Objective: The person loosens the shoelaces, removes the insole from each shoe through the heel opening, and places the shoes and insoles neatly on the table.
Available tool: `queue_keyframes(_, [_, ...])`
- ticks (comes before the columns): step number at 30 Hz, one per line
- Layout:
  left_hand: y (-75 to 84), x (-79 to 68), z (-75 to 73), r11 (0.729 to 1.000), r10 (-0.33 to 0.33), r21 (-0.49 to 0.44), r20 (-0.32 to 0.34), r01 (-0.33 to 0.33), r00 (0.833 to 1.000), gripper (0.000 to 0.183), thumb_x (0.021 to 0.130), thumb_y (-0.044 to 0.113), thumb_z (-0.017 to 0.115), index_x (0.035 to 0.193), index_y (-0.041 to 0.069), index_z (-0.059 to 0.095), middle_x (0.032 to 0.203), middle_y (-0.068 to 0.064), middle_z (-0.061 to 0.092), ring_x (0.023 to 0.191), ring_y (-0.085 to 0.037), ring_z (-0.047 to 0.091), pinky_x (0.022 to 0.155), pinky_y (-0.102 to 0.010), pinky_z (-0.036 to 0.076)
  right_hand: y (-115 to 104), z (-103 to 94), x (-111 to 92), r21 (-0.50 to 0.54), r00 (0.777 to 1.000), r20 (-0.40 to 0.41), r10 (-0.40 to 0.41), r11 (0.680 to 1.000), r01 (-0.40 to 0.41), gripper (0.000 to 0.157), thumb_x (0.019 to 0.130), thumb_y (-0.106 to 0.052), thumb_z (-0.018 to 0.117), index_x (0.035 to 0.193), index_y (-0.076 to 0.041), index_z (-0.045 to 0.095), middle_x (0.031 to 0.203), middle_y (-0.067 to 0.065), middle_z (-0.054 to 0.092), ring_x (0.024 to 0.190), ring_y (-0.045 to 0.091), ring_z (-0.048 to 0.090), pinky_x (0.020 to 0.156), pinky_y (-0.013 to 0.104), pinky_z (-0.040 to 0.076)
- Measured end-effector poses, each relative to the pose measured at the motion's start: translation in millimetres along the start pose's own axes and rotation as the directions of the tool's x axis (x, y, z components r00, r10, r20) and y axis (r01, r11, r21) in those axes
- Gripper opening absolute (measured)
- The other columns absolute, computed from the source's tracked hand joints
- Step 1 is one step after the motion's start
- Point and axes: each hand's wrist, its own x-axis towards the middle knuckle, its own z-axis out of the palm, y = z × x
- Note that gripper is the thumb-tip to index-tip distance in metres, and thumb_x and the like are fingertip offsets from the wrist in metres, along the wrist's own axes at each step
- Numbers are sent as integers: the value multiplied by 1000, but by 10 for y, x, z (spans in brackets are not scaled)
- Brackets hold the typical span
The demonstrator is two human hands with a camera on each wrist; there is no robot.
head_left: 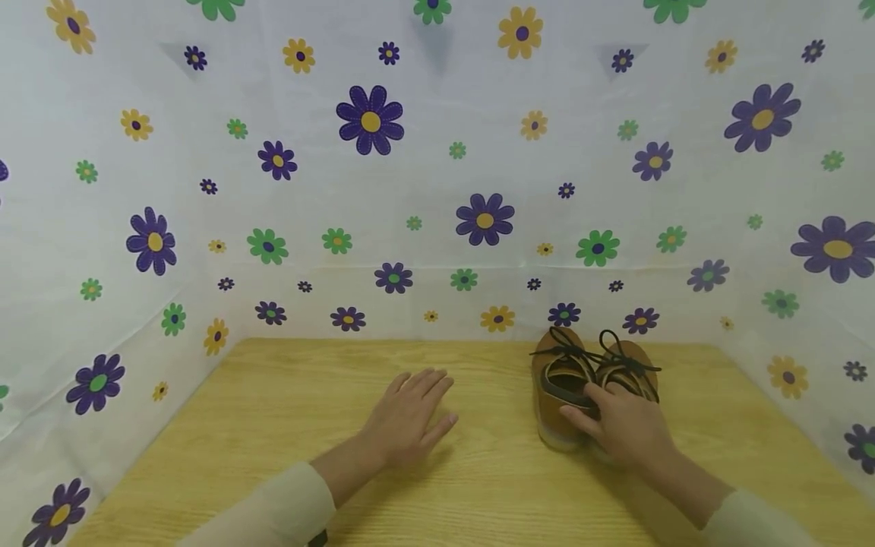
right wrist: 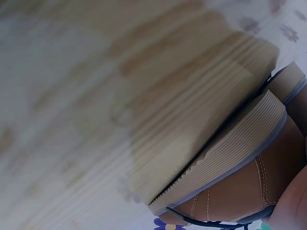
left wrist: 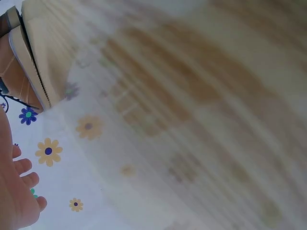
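A pair of brown lace-up shoes stands side by side toward the back right of the wooden table, toes to the back wall. The left shoe [head_left: 555,418] has dark laces tied in a bow; the right shoe [head_left: 627,355] is partly covered by my right hand [head_left: 632,425]. That hand grips the shoes at their heel openings, its thumb and index finger at the left shoe's collar. Its other fingertips are hidden. My left hand [head_left: 406,422] is over the middle of the table, fingers extended, apart from the shoes and holding nothing.
The pale wooden tabletop [head_left: 287,403] runs back to a white cloth wall [head_left: 424,182] printed with purple, green and yellow flowers. Similar cloth encloses the left and right sides. In the right wrist view, a thick ribbed sole [right wrist: 240,139] rests along the wood.
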Motion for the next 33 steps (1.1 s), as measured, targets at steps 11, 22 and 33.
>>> queue_keyframes(11, [-17,-10,-138,999,21,29,-22,-21,1000,57,97,48,33,141,14,40,145,-5,42,135,-25,37,109,-50,26,175,-78,-64,-30,999,-48,-4,1000,3,47,79,-59,60,93,-14,64,60,0,49,51,13,45,40,27,33])
queue_keyframes(22, [-70,-35,-213,999,35,16,-23,-35,999,57,97,49,30,142,13,39,145,-6,41,135,-26,37,109,-49,27,393,-189,-117,-22,999,9,44,999,-44,54,82,-60,57,99,-10,66,78,9,61,73,27,58,55,42,48])
queue_keyframes(33, [117,131,-190,994,112,-12,-49,-113,992,59,98,49,28,142,12,38,147,-6,39,135,-24,36,108,-50,27,611,-176,-191,-41,999,-16,41,998,-42,59,81,-60,58,103,-5,66,81,13,64,68,26,58,55,42,48])
